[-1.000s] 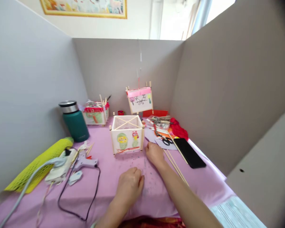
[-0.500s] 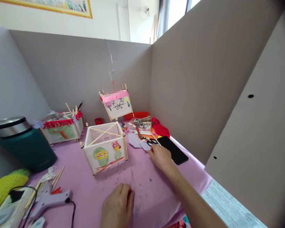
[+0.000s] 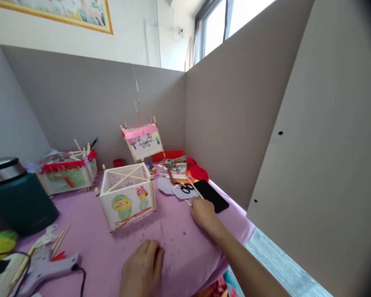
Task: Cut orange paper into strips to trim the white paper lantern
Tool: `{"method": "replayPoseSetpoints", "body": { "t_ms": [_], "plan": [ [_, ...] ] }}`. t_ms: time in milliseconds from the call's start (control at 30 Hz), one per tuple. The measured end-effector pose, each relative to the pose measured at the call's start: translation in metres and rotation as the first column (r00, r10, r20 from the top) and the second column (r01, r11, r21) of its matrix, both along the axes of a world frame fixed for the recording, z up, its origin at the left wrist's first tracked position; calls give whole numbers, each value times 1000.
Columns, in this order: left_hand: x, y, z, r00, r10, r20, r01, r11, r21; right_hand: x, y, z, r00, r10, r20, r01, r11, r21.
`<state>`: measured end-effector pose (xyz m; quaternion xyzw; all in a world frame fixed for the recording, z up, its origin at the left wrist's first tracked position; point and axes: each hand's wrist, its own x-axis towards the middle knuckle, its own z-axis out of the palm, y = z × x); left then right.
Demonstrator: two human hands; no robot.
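My left hand [image 3: 142,268] rests on the purple tablecloth at the front, fingers curled in; whatever is in them, if anything, is hidden. To the right, my right hand [image 3: 203,212] is closed low over the table, with the pale end of a thin wooden stick [image 3: 188,202] poking out at its fingertips. Just beyond it lie black-handled scissors [image 3: 187,188] on white paper pieces [image 3: 179,193]. A black phone [image 3: 212,196] is beside this hand. Between and behind both hands stands a square lantern frame [image 3: 126,202] of sticks and white panels, with coloured drawings and crossed sticks on top.
A lilac glue gun [image 3: 46,270] with a black cord, loose sticks [image 3: 60,239] and a green flask [image 3: 21,202] are on the left. Behind stand a red-fringed lantern [image 3: 68,179] and a pink-trimmed one [image 3: 144,144]. Grey partitions [image 3: 95,103] enclose the table.
The view has turned right and tilted up slightly, so things appear further left and lower. My right hand has shifted slightly right, and the stick end shows more clearly. My left hand stays curled.
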<state>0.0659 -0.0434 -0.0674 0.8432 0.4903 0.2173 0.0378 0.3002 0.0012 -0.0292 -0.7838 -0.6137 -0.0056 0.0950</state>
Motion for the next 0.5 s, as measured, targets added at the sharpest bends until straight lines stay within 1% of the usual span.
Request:
{"method": "replayPoseSetpoints", "body": {
  "t_ms": [100,167,233,300,367,500],
  "plan": [
    [-1,2,-2,1000,-5,5,5,1000,3,7,-3,3,999,36,-9,-36,999,-6],
    [-1,2,-2,1000,1,7,-1,1000,-2,20,-2,8,998,51,-23,-51,999,-11],
    [-2,1,0,999,31,6,-31,999,-28,37,5,16,999,26,-28,-25,1000,2],
    [-2,1,1,998,67,0,-67,996,-64,56,20,24,999,-34,-19,34,999,20],
    [-2,0,2,997,80,-1,-79,993,-82,71,40,31,997,-77,-1,77,997,23],
    [-3,0,1,999,34,15,-34,998,-52,85,85,38,997,-70,41,70,998,3]
  ]
}}
